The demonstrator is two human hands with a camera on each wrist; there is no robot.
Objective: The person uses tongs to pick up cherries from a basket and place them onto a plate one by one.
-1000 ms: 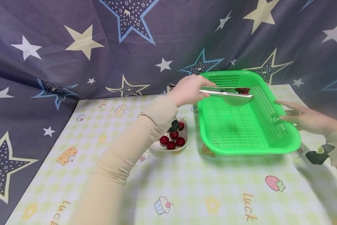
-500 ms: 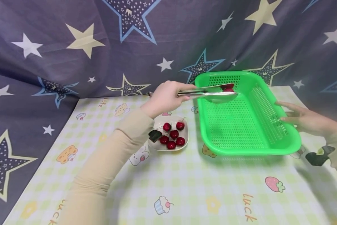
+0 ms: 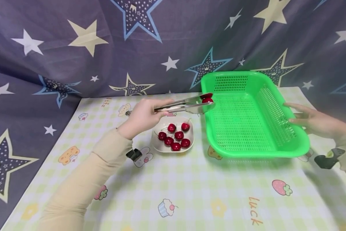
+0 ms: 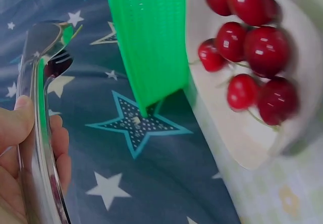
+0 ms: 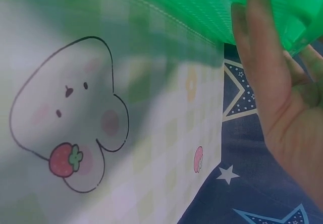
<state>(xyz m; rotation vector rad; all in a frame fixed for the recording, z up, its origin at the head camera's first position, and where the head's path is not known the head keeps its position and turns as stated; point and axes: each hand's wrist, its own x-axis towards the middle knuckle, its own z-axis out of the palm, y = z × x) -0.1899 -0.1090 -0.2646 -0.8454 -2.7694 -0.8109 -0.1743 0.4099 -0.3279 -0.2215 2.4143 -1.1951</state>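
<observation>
My left hand (image 3: 145, 117) grips metal tongs (image 3: 178, 106) by the handle, above and behind a white bowl (image 3: 160, 147). Pinched in the tips of the tongs is a red cherry (image 3: 207, 100), which overlaps the left rim of a green plastic basket (image 3: 253, 154) in the head view. Several cherries (image 3: 179, 135) with thin stems lie in the bowl. In the left wrist view, the tongs' tips (image 4: 58, 57) mostly hide the held cherry. My right hand (image 3: 314, 120) rests on the basket's right rim with straight fingers (image 5: 265, 42).
A checked tablecloth (image 3: 196, 186) with printed cartoons covers the table. Dark blue star-printed fabric (image 3: 175, 38) hangs along the table's back edge. The basket has perforated sides and a mesh floor, with nothing seen lying in it.
My left hand has drawn back leftward with the tongs, carrying the cherry from over the basket to its left rim. The bowl has come fully into view. My right hand stays put.
</observation>
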